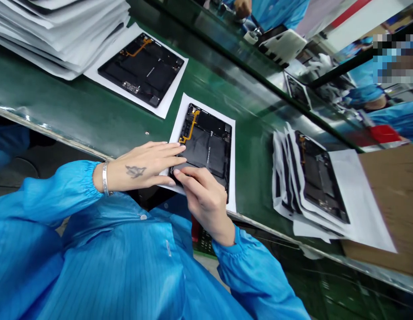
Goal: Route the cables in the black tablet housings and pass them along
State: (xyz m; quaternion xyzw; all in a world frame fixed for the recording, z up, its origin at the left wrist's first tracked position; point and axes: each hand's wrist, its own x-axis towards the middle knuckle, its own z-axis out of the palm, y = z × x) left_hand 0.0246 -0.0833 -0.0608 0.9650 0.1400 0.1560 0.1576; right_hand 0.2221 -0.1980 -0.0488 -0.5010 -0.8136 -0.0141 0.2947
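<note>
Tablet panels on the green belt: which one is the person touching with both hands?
The middle one, on its own white sheet: the left hand and right hand are on it. The upper-left panel and the panel on the paper-wrapped stack are untouched.

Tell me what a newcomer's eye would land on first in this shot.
The bright blue striped smock fills the bottom of the view, its sleeves leading to the centre, where the tattooed left hand, with a silver bangle, and the right hand rest on a black electronic panel with an orange flex cable. That panel lies on white paper on a green belt. More stacked panels sit to the right.
</note>
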